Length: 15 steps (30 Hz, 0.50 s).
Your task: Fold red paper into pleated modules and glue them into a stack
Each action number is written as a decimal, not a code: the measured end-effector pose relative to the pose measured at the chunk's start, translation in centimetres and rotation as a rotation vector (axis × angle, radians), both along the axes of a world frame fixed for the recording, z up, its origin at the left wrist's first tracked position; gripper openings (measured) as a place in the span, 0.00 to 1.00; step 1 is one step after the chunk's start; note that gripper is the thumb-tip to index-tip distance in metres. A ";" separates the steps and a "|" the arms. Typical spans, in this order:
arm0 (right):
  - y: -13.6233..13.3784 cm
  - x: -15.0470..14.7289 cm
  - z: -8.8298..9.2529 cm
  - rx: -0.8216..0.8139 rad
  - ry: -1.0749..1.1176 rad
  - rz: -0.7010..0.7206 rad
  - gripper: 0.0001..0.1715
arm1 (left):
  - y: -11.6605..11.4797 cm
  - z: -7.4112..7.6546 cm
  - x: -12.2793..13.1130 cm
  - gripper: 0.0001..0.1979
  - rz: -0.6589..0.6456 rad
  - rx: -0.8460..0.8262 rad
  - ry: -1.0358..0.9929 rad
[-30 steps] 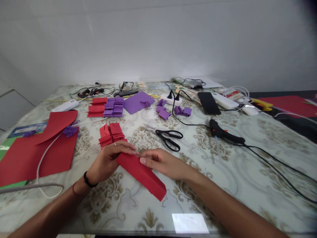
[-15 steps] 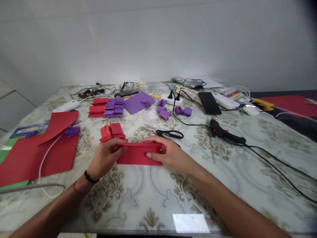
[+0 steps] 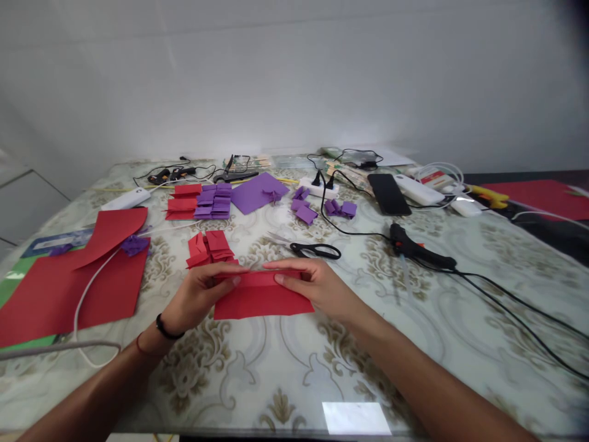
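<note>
A sheet of red paper (image 3: 262, 302) with a fold along its far edge is held between both hands, just above the table. My left hand (image 3: 202, 288) pinches its left part, thumb on the near side and fingers behind. On the right part, my right hand (image 3: 317, 285) grips the same way, its index finger stretched along the top edge. Folded red paper pieces (image 3: 209, 247) lie just beyond my left hand. Past my right hand rest black-handled scissors (image 3: 317, 250), blades pointing left.
Large red sheets (image 3: 110, 285) lie at left under a white cable. Farther back are red and purple folded pieces (image 3: 214, 201), a purple sheet (image 3: 257, 193) and a power strip (image 3: 317, 186). At right are a glue gun (image 3: 418, 248), its black cord and a phone (image 3: 389, 194).
The red paper's near flap has tipped toward me and shows larger. My left fingers have stretched further along its top edge, and both thumbs now press near the fold.
</note>
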State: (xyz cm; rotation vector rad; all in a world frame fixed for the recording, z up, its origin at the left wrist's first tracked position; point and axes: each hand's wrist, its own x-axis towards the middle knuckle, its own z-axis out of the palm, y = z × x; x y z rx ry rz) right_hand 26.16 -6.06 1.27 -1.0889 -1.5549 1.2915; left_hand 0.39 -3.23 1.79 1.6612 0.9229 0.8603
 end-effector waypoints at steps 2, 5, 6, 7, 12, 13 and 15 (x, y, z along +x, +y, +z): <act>0.0 0.1 0.2 0.007 0.022 0.002 0.13 | 0.1 -0.1 -0.4 0.10 0.000 0.036 0.003; -0.2 0.3 0.7 0.007 0.055 0.009 0.13 | 0.1 -0.1 -1.0 0.10 0.003 0.054 0.017; -0.3 0.4 0.8 0.008 0.072 0.019 0.13 | 0.1 -0.1 -1.1 0.11 0.002 0.049 0.021; -0.3 0.4 0.9 0.008 0.086 0.030 0.13 | 0.0 0.0 -1.2 0.11 -0.003 0.044 0.020; -0.2 0.2 0.4 -0.017 0.014 -0.040 0.14 | -0.1 0.4 -0.7 0.11 0.045 0.052 0.056; -0.1 0.2 0.1 -0.029 -0.001 -0.056 0.14 | -0.1 0.5 -0.5 0.11 0.056 0.048 0.081; 0.1 0.1 -0.4 -0.052 -0.002 -0.056 0.16 | 0.0 0.4 -0.1 0.09 0.059 0.025 0.099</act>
